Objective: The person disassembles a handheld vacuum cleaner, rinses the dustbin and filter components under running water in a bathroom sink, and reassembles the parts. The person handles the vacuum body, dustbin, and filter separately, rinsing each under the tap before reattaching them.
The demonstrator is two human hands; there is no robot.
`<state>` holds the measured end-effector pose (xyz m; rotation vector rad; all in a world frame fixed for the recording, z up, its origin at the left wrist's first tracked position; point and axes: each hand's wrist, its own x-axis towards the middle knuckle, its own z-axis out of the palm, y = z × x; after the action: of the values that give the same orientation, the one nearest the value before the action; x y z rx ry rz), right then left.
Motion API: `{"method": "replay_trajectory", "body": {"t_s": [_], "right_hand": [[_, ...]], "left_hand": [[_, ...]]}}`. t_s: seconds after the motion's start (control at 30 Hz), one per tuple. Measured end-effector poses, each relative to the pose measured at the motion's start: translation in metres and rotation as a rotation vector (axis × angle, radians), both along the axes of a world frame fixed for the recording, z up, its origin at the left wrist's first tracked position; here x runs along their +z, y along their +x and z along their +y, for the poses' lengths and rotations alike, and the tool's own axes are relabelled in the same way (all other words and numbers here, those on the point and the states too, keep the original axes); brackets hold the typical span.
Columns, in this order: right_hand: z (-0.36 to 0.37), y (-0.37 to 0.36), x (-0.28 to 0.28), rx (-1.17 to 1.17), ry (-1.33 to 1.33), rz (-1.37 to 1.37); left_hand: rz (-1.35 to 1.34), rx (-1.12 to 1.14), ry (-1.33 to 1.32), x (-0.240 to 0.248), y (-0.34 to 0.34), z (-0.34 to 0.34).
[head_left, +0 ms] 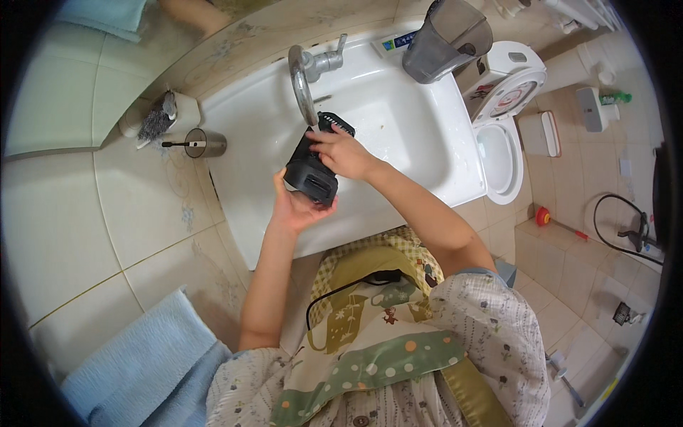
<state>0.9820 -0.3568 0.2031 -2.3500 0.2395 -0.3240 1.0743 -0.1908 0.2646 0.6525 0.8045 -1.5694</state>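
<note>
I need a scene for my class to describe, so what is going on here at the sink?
A person stands at a white sink in a tiled bathroom, holding a black ribbed part under the chrome tap. The left hand cups it from below, and the right hand presses on its top. A grey jug sits on the sink's far rim, and a toilet with its lid up stands to the right. Whether water is running cannot be told.

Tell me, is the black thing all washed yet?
Not yet, it seems. The grey dust bin already sits apart on the sink edge. The left hand cups the black filter part under the tap while the right hand works on it. No running water is clearly visible.
</note>
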Motion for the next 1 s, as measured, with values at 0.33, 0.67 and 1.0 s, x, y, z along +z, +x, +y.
{"method": "replay_trajectory", "body": {"t_s": [0.33,0.67,1.0], "right_hand": [[-0.030,0.013,0.037,0.166,-0.245,-0.124],[-0.044,0.056,-0.006,0.230,-0.340,-0.101],[-0.021,0.052,0.010,0.236,-0.397,0.113]], "left_hand": [[-0.341,-0.333,-0.087,-0.011,0.011,0.011],[-0.629,-0.438,0.112,0.003,0.030,0.005],[-0.555,-0.418,0.054,-0.010,0.034,0.011]]}}
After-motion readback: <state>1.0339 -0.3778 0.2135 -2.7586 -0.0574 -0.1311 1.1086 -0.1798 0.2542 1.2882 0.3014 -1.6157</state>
